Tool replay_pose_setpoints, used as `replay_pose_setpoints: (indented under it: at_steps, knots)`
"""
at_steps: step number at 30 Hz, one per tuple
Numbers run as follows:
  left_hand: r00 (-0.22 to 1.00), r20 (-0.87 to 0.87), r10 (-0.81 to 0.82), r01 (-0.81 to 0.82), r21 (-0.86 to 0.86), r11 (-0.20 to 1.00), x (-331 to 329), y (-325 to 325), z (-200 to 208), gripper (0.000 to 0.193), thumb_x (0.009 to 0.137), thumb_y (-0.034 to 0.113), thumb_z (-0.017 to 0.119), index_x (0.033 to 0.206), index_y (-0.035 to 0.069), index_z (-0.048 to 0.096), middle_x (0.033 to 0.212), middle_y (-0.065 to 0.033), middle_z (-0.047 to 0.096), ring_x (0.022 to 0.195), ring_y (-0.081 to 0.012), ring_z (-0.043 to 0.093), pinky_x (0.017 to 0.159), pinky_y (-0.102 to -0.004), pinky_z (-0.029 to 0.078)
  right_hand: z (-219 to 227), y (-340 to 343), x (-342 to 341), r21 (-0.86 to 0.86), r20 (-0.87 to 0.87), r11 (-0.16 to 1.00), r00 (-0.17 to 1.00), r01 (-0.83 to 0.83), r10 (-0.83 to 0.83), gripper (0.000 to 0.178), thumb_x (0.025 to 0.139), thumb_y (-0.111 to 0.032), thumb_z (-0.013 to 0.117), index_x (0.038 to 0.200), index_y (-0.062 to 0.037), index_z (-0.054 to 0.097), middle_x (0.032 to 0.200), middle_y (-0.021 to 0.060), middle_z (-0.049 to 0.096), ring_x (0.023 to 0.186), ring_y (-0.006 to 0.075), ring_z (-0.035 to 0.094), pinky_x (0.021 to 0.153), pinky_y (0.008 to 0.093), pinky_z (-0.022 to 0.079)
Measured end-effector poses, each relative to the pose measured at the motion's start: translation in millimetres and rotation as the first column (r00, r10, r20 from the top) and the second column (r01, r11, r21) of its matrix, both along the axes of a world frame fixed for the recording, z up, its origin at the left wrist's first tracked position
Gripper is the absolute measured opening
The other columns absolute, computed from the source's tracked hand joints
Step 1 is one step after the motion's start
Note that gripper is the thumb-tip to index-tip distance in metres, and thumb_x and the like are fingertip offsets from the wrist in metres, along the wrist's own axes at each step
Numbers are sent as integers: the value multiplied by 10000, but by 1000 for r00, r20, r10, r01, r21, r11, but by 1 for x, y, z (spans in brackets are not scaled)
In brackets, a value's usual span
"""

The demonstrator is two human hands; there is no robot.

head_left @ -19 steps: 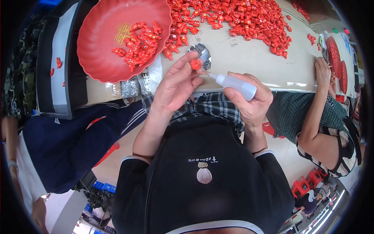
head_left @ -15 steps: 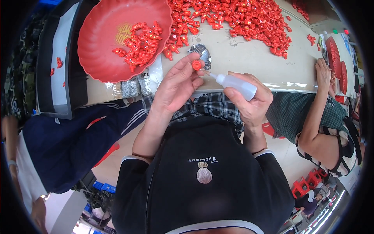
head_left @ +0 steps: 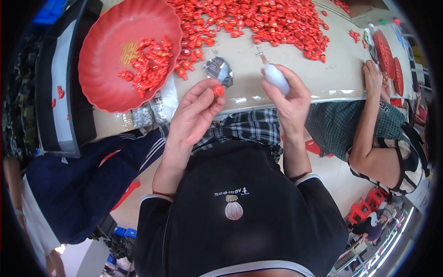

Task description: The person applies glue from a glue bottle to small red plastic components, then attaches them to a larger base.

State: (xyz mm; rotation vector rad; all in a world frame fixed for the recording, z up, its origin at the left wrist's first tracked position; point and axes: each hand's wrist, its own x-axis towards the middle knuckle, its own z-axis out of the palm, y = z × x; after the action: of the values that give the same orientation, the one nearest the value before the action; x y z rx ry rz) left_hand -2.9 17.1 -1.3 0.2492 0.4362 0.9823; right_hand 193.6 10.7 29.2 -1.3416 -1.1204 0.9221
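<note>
Between thumb and fingers, my left hand (head_left: 197,108) pinches a small glossy red figurine (head_left: 218,90) near the table's front edge. My right hand (head_left: 293,94) is wrapped round a whitish squeeze bottle (head_left: 277,79). The bottle's thin nozzle tilts up and away, apart from the figurine. Just beyond my left fingers lies a dark, patterned round patch (head_left: 218,71) with a pale strip across it. At the far side spreads a large heap of similar red figurines (head_left: 281,25). More of them sit in a scalloped red plate (head_left: 104,39) at the left.
A black tray (head_left: 74,106) with a few red pieces stands at the far left. Clear bags (head_left: 162,104) lie by the table's front edge. Co-workers sit on both sides; one's forearm (head_left: 371,106) rests at the right, near red trays (head_left: 385,55).
The bottle's nozzle has moved off the figurine and now points away. My left hand has drawn slightly left and lower, still holding the figurine. The whole view has shifted a little.
</note>
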Motion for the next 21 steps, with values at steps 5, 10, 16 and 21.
replay_pose_setpoints:
  at_steps: [5,10,16,21]
  knots:
    - [1000,-27,-9,9,-13,1000,1,-4,-1,237,876,80,493,1099,4,515,965,-106,588,833,-165,580,727,-237,487,-24,25,-3,154,407,984,913,-89,19,300,721,-5,649,1016,-10,591,955,69,596,849,132,560,773,248,433]
    - [999,-53,7,-7,-6,1000,5,-6,2,230,888,113,480,1094,18,517,974,-124,580,829,-182,579,715,-250,487,-26,30,-9,54,349,991,932,-125,98,359,705,-48,676,1053,-43,587,950,68,614,814,129,570,751,235,436]
    - [999,-43,-27,28,13,1000,3,-8,2,238,889,137,481,1094,21,511,945,-116,580,799,-180,566,655,-264,464,-14,37,26,105,531,994,844,30,-81,228,701,-69,663,926,-36,638,904,118,619,778,250,577,725,313,449]
    - [998,-33,-55,55,6,998,7,-7,3,237,886,154,491,1084,26,515,936,-107,580,786,-168,559,636,-259,435,-29,63,38,259,710,963,660,81,-246,195,658,-97,692,843,-45,656,792,94,575,799,255,538,685,345,442]
